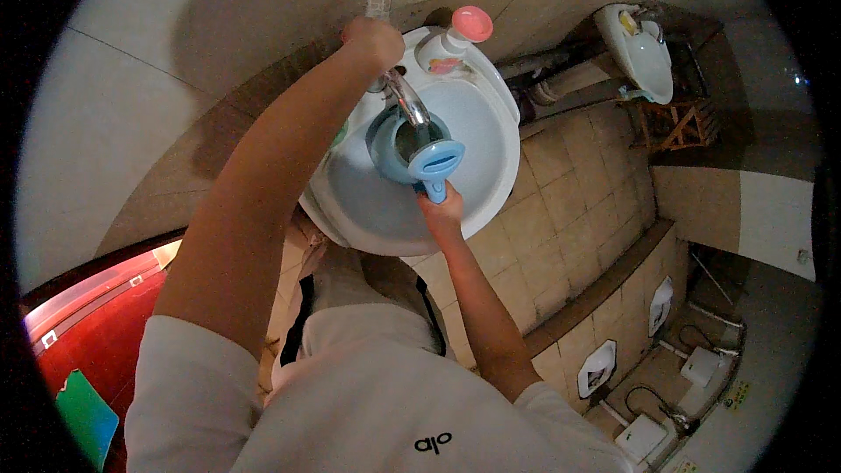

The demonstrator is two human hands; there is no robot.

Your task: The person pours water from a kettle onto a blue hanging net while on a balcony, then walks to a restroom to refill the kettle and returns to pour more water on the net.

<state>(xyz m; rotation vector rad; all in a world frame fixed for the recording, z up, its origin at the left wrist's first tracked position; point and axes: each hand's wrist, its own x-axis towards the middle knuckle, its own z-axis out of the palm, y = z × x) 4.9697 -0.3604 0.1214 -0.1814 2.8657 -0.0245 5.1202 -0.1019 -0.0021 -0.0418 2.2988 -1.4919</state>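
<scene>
A light-blue plastic jug (387, 161) is in the bowl of the white washbasin (489, 144). Its open mouth lies under the spout of a chrome faucet (409, 100). My right hand (443, 213) grips the jug's handle at the near side, just below a flared blue part with a slot. At the back of the basin, my left hand (373, 41) rests over the faucet's base, fingers curled and turned away from view. What the fingers touch there is hidden. Whether water is running into the jug is hard to make out.
A white container with a round pink top (472, 24) stands on the basin's back ledge. A second washbasin (647, 62) is at the far right, a wooden crate (677, 128) below it. Squat toilets (598, 371) lie beyond a raised step. A red door (105, 328) is at left.
</scene>
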